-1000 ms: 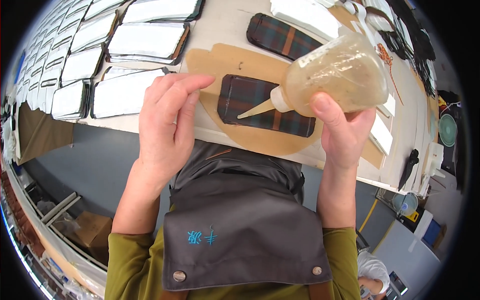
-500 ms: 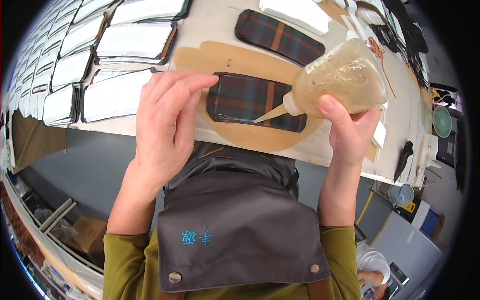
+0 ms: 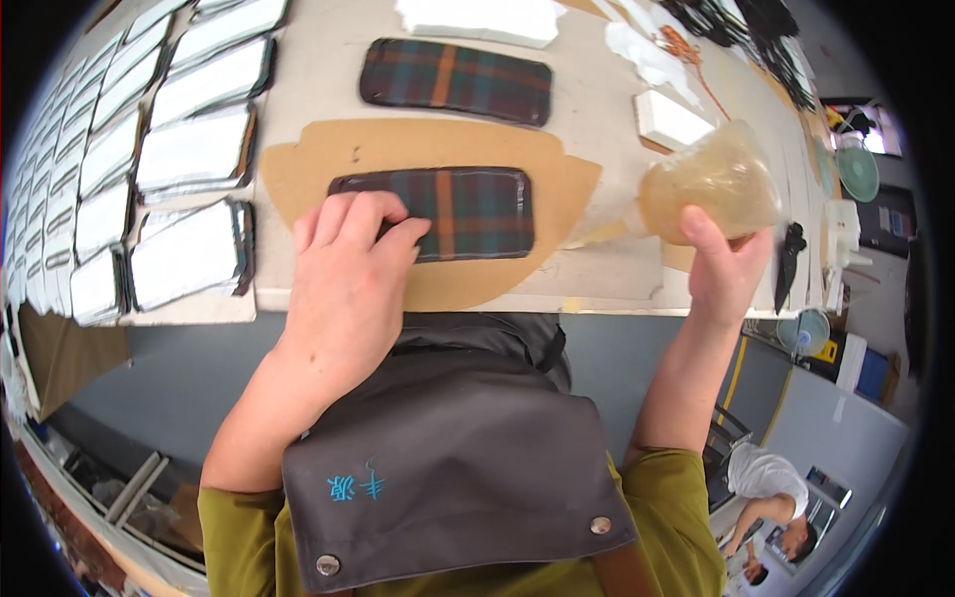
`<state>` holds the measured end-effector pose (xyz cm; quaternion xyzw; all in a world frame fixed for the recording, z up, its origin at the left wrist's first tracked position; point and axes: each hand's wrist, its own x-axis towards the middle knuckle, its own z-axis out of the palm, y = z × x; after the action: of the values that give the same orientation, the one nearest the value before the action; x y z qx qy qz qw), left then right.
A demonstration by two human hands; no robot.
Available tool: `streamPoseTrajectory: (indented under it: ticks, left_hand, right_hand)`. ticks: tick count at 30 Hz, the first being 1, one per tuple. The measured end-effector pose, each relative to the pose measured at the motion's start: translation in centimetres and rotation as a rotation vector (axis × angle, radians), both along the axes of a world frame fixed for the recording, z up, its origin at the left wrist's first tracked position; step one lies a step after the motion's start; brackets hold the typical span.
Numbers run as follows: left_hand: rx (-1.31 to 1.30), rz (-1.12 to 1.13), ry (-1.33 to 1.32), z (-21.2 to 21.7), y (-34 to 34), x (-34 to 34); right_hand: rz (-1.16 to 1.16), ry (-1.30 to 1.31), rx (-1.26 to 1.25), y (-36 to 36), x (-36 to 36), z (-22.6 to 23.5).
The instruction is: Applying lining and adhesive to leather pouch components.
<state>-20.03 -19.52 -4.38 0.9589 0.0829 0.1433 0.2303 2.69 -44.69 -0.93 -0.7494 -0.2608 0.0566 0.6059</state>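
My right hand grips a squeeze bottle of cloudy yellowish liquid, tilted so its long pale nozzle points left. The nozzle tip is off the fabric, to the right of the nearer plaid panel. That dark panel has an orange stripe, rounded corners and a shiny line along its right edge, and it lies on a tan paper sheet. Over the panel's left end is my left hand, fingers bent and thumb apart from the index finger; it covers the lower left corner.
A second plaid panel lies beyond the first. Rows of stacked white panels with dark edges fill the left side. A white block, orange cord and black straps are at the right. Another person is at lower right.
The bottle has moved right, lifting its nozzle off the panel's near edge. My left hand has come down over the panel's left end. The view has shifted.
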Motion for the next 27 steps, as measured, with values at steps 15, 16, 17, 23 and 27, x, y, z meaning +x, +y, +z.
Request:
streamPoseTrajectory:
  ticks: [15, 16, 17, 23, 27]
  left_hand:
    - [-0.005, -0.035, -0.016, 4.5, 2.9, 2.8]
    - [0.014, -0.024, -0.013, 4.9, 3.4, 3.8]
    - [0.071, -0.038, -0.057, 5.2, 4.1, 5.0]
    - [0.117, -0.1, -0.15, 3.0, 9.6, 16.4]
    - [0.142, -0.035, -0.127, 0.8, 9.3, 23.4]
  right_hand:
    - [-0.234, 0.293, -0.694, -23.8, 16.5, 1.1]
    - [-0.246, 0.272, -0.784, -23.6, 17.0, -0.1]
    - [-0.303, 0.237, -0.801, -23.4, 17.1, -0.7]
    - [-0.395, -0.289, -1.265, -21.2, 17.2, 1.2]
    - [-0.05, -0.246, -0.607, -7.2, 11.7, 5.9]
